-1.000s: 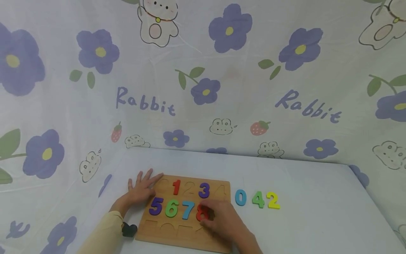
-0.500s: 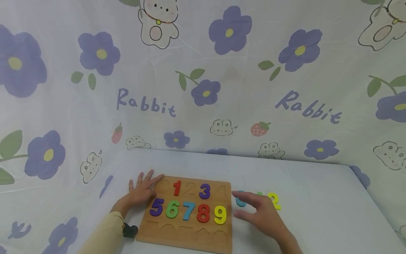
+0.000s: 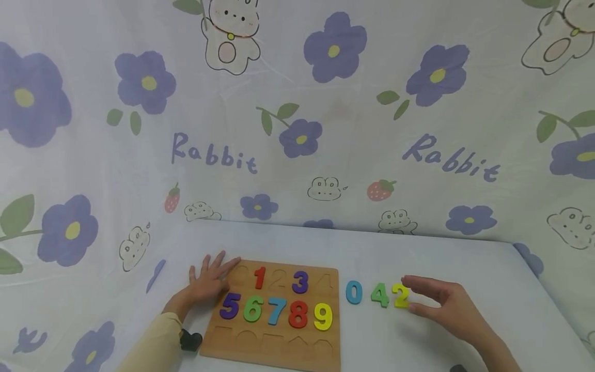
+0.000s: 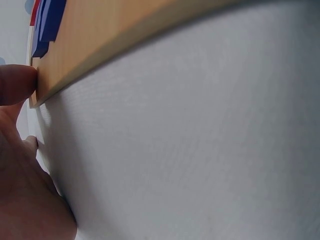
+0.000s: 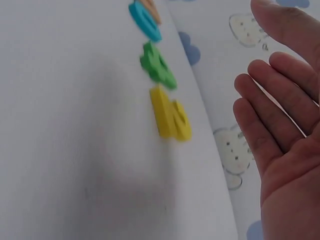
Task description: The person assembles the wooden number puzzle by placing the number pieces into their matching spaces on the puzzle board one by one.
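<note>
A wooden number puzzle board [image 3: 274,338] lies on the white table, bearing a red 1 [image 3: 259,278], a purple 3 [image 3: 300,282] and a middle row of 5 to 9. My left hand [image 3: 207,283] rests at its upper left edge, fingers spread; the left wrist view shows the thumb [image 4: 17,84] against the board's side. Right of the board lie a blue 0 [image 3: 354,292], a green 4 [image 3: 380,295] and a yellow 2 [image 3: 400,296]. My right hand [image 3: 448,305] hovers beside the yellow 2, thumb and fingers apart with nothing between them.
Vacant recesses show in the board's top row and along its bottom row. A black wrist strap piece [image 3: 190,340] sits by the left sleeve [image 3: 155,341]. Behind the table hangs a curtain [image 3: 353,155] printed with flowers and rabbits.
My right hand has moved from the red 8 on the board rightward, past the 0 and 4, to the yellow 2. This uncovered the yellow 9. My left hand has stayed in place.
</note>
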The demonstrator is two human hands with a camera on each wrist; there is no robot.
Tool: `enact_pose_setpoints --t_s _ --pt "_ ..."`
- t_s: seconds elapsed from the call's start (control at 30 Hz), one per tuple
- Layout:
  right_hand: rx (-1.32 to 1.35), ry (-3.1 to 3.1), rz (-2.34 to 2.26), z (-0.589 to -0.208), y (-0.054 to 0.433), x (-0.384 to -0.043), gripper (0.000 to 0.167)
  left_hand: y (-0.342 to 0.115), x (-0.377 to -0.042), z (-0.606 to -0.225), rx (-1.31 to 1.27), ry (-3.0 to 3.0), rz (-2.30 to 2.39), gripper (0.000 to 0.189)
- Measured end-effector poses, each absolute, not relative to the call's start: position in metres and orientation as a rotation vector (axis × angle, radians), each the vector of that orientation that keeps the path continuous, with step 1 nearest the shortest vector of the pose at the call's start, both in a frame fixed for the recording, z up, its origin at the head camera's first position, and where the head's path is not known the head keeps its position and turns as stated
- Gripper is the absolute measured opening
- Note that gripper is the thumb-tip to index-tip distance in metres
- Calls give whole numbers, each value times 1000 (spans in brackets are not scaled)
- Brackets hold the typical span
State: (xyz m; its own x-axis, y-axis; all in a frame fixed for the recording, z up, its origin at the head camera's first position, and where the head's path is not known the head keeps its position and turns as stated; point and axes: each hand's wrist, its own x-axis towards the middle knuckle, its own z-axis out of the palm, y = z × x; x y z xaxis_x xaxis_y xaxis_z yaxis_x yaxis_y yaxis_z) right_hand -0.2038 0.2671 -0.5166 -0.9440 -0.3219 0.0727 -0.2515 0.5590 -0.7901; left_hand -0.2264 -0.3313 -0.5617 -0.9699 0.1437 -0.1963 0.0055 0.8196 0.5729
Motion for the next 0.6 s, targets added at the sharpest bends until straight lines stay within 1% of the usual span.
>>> enact_pose_setpoints --t_s 0.23,0.6 --pt "-442 2734 -1245 -525 286 -214 63 -332 -228 -567 107 2780 880 77" --pt "-395 2706 -1246 -545 283 -229 67 -334 -230 -571 85 2789 863 76"
